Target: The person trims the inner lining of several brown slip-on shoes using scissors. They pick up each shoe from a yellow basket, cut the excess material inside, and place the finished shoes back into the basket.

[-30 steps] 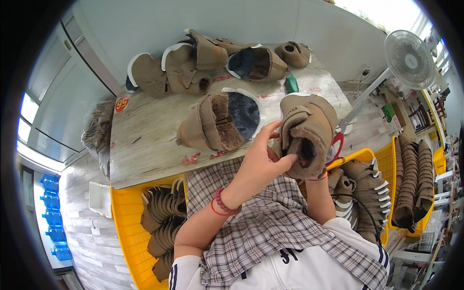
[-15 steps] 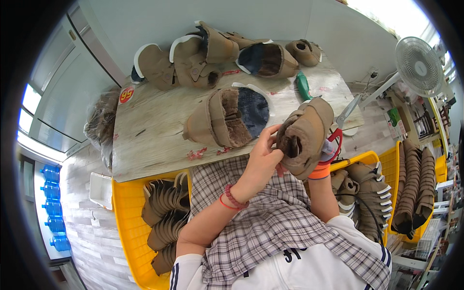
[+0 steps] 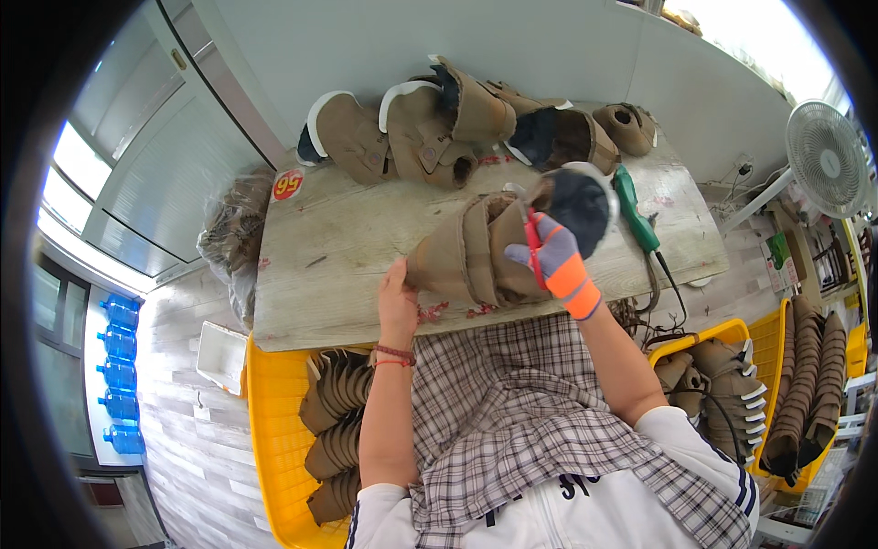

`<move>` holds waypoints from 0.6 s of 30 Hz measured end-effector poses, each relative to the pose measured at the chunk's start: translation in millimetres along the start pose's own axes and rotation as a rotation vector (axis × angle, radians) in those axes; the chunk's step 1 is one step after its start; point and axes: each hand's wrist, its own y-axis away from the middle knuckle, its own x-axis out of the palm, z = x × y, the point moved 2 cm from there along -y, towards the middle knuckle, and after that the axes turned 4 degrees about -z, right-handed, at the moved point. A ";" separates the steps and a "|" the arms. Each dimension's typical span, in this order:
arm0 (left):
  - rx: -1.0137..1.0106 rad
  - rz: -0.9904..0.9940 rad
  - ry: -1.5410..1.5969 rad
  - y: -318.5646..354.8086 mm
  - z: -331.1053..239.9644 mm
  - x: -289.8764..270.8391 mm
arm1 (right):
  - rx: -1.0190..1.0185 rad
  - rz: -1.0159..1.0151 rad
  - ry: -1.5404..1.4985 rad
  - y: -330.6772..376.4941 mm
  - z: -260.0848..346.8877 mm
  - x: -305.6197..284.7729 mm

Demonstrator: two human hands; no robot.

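A brown shoe upper lies on the table in front of me, toe to the left. My left hand is closed on its toe. At the other end is my right hand, in a grey-and-orange glove, its fingers closed around the red handle of scissors. Their blades are hidden. Beside that hand is a blurred opening with dark blue lining and a pale rim. I cannot tell whether it belongs to the same upper or to a second one. A green-handled corded tool lies to the right.
Several finished-looking uppers stand along the table's back. Yellow baskets with stacked uppers flank me. A white fan stands at right. On the left are a plastic-wrapped bundle, a white bin and blue water bottles.
The upper held up in my left hand is now down at the table upper. My left hand has shifted left to the toe; my gloved right hand has come up over the table. The view has shifted.
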 end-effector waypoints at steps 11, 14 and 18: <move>-0.048 0.009 -0.134 -19.4 12.5 28.8 | 0.218 -0.157 -1.014 -19.0 -53.9 72.9; -0.023 -0.072 -0.429 -51.9 7.2 -13.5 | -0.055 -0.038 -0.407 -10.6 -68.5 58.9; 0.132 -0.186 -0.517 -128.9 -30.3 -24.2 | 0.157 -0.056 -1.320 -8.7 -114.9 59.7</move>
